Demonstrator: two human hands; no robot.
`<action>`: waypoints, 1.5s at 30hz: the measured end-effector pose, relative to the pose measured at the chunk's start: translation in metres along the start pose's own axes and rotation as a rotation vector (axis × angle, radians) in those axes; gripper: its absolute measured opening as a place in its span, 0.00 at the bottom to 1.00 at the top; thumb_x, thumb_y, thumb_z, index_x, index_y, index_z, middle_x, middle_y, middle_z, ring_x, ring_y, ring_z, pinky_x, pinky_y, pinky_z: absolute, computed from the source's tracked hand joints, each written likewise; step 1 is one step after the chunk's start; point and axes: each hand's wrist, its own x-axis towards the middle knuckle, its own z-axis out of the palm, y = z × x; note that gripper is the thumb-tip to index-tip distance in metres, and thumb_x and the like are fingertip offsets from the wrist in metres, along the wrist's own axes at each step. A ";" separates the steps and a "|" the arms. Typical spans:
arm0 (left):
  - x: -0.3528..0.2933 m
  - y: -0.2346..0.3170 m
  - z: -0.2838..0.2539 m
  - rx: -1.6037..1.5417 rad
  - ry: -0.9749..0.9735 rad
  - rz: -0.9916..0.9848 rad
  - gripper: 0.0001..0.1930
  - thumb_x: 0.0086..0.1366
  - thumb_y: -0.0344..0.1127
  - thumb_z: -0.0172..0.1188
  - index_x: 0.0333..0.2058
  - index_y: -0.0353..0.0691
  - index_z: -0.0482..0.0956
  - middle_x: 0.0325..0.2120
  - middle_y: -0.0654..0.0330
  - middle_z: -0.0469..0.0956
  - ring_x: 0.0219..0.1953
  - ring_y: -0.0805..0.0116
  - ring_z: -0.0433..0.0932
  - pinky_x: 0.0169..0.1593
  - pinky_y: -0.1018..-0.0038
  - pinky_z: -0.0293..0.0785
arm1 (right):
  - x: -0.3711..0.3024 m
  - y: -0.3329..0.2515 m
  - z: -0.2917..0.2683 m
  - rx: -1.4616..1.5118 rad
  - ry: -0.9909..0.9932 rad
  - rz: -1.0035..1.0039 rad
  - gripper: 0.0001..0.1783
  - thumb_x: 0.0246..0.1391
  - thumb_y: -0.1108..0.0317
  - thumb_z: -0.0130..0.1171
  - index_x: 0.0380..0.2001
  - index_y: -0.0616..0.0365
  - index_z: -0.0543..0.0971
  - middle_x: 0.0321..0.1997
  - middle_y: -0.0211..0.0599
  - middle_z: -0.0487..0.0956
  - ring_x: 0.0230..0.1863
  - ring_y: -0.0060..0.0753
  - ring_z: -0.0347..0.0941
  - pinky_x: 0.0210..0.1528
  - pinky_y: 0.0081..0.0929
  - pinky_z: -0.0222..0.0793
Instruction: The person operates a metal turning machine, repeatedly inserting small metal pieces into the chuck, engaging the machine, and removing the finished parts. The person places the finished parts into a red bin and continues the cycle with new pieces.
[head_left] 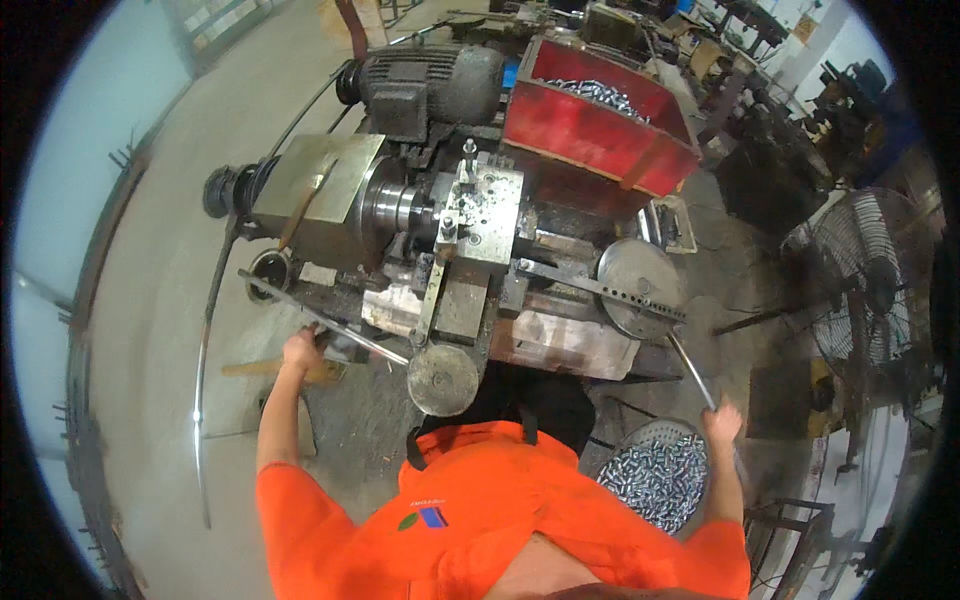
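Observation:
My right hand (722, 422) is closed round the lower end of a metal lever rod (692, 370), which slants up to a round metal disc (640, 285) on the lathe. My left hand (301, 350) is curled beside a long metal rod (345, 330) that reaches to a smaller round disc (442, 380) in front of me. What its fingers hold, if anything, cannot be made out. Between both hands stands the lathe: its spindle chuck (398, 208) faces a tool block (482, 215) with bolts on top.
A red bin (600, 150) of small metal parts sits behind the lathe, beside an electric motor (432, 85). Near my right forearm is a round basket (640, 440) heaped with shiny metal pieces. A fan (860, 270) stands at the right; a metal sheet (318, 178) covers the headstock.

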 end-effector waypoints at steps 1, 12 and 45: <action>0.007 -0.007 0.010 0.136 -0.070 0.004 0.26 0.56 0.55 0.56 0.43 0.39 0.75 0.41 0.50 0.77 0.43 0.53 0.76 0.44 0.62 0.73 | 0.022 -0.027 -0.032 -0.034 -0.001 0.026 0.40 0.34 0.59 0.61 0.56 0.56 0.66 0.42 0.49 0.75 0.36 0.51 0.75 0.37 0.41 0.71; -0.013 0.051 0.010 0.036 -0.154 -0.037 0.19 0.60 0.49 0.51 0.40 0.39 0.73 0.34 0.50 0.80 0.38 0.54 0.80 0.40 0.61 0.75 | 0.019 -0.104 -0.084 0.380 0.395 -0.184 0.34 0.27 0.66 0.58 0.47 0.60 0.74 0.51 0.50 0.72 0.48 0.55 0.67 0.51 0.44 0.63; -0.158 -0.183 -0.117 -0.178 0.355 -0.451 0.23 0.49 0.39 0.64 0.43 0.34 0.75 0.31 0.44 0.76 0.36 0.47 0.76 0.38 0.60 0.71 | 0.015 -0.546 -0.280 0.387 0.042 -1.162 0.18 0.26 0.61 0.57 0.27 0.54 0.82 0.33 0.39 0.80 0.42 0.48 0.69 0.47 0.38 0.62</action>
